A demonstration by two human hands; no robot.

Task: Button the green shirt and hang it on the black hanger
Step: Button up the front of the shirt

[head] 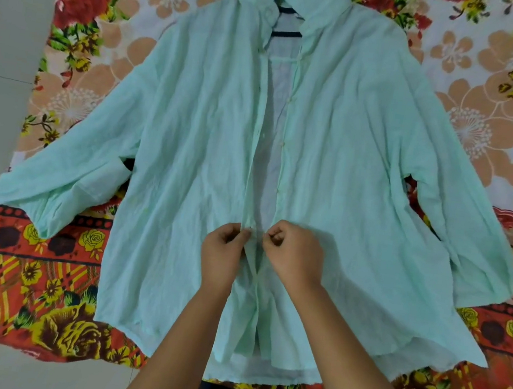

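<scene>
On the floral bedsheet (pixel 57 300) your green shirt (pixel 189 162) lies spread, black hanger (pixel 286 34) at its far collar. Your left hand (pixel 222 254) and right hand (pixel 294 255) pinch the near placket edges.

The single head view looks steeply down from close above the green shirt (pixel 189 155).

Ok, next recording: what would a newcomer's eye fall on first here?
The pale green shirt, spread flat with sleeves out, fills the view, its front open from the collar down to the hands. The left hand and right hand each pinch one front edge low at the centre. Beneath lies a loud red and orange floral sheet, and a black hanger shows inside the collar at top.
</scene>
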